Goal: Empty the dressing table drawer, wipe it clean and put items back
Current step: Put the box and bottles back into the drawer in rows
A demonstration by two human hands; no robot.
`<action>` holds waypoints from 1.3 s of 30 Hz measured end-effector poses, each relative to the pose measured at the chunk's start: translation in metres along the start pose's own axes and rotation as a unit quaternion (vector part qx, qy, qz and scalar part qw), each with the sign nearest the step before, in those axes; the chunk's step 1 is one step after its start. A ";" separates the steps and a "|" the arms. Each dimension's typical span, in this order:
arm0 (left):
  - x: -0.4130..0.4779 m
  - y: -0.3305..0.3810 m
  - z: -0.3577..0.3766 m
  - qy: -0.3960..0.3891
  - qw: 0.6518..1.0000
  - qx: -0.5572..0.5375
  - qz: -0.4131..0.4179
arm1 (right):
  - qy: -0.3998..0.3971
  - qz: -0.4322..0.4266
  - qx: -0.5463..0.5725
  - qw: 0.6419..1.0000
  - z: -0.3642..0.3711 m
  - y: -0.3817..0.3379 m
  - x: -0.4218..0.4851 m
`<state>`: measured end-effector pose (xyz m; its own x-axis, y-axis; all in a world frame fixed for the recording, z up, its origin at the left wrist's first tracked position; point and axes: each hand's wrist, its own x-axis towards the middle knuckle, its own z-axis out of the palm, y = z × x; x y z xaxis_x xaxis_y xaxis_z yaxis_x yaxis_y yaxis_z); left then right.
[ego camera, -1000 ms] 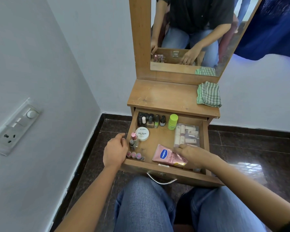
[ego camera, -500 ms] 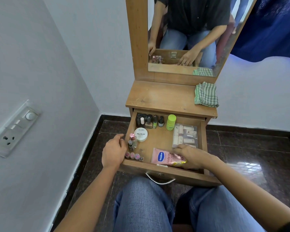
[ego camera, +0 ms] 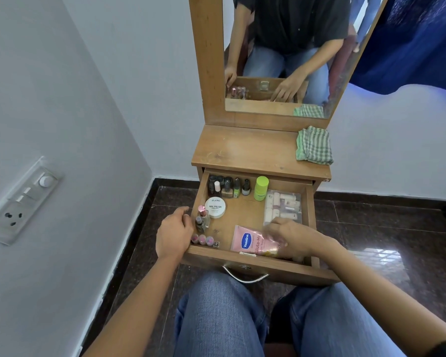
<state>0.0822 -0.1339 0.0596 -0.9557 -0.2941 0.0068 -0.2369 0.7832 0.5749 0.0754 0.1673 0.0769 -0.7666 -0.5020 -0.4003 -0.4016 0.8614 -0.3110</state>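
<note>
On the left wall hangs a switch plate (ego camera: pixel 21 202). The left hand (ego camera: pixel 174 231) rests on the drawer's left wall, its grip curled loosely over the edge with nothing else in it. The drawer (ego camera: pixel 242 258) stands pulled out from the wooden table (ego camera: pixel 242 153), its long axis running near to far, the metal handle (ego camera: pixel 245 275) pointing toward the person's knees. Inside, along the left wall, stand small pink bottles (ego camera: pixel 202 239) and a taller pink-capped bottle (ego camera: pixel 203 217); just beyond lies a round white nail polish tin (ego camera: pixel 215 207). A row of dark bottles (ego camera: pixel 227 186) lines the far wall, with a green-capped tube (ego camera: pixel 261 188) to its right. The pink Vaseline pouch (ego camera: pixel 250 240) lies flat at the near wall, its long axis running left to right. The right hand (ego camera: pixel 291 237) lies over the pouch's right end, fingers bent down onto it; whether the grip has closed on it I cannot tell. Beyond that hand sits a clear packet of small tubes (ego camera: pixel 282 206). A green checked cloth (ego camera: pixel 313 145) lies folded on the table's far right. Compared with half a second ago, both hands and the pouch sit much where they were.
</note>
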 end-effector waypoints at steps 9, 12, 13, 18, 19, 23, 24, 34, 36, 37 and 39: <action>-0.003 0.001 -0.005 0.001 0.997 -0.021 0.076 | 0.264 0.039 0.190 0.945 -0.024 -0.002 -0.053; -0.007 0.001 -0.008 0.014 0.990 0.016 0.141 | 0.263 0.039 0.219 0.939 0.001 -0.008 -0.075; -0.009 0.002 -0.009 0.025 0.984 0.049 0.170 | 0.243 0.038 0.221 0.944 0.011 -0.010 -0.079; -0.016 0.006 -0.007 0.025 0.957 0.148 0.249 | 0.222 0.049 0.146 0.963 0.043 0.000 -0.085; -0.017 0.007 -0.006 0.020 0.955 0.153 0.252 | 0.228 0.050 0.130 0.964 0.045 0.003 -0.085; -0.017 0.010 -0.004 -0.004 0.951 0.174 0.254 | 0.240 0.051 0.107 0.963 0.050 0.008 -0.081; -0.016 0.010 -0.003 -0.007 0.951 0.180 0.251 | 0.248 0.056 0.100 0.962 0.051 0.008 -0.080; 0.027 0.039 0.010 0.015 0.955 0.200 0.219 | 0.353 0.120 0.029 0.927 0.028 0.023 -0.053; 0.039 0.048 0.014 0.016 0.955 0.199 0.219 | 0.370 0.141 -0.002 0.918 0.022 0.027 -0.044; 0.044 0.054 0.016 0.016 0.956 0.196 0.219 | 0.374 0.153 -0.014 0.914 0.018 0.029 -0.039; 0.051 0.064 0.020 0.009 0.958 0.187 0.218 | 0.382 0.176 -0.033 0.907 0.011 0.034 -0.027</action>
<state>0.0144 -0.0878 0.0803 -0.9756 0.0991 0.1957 0.1353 0.9741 0.1812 0.0884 0.2094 0.0677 -0.9661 -0.0168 0.2577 -0.0751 0.9730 -0.2182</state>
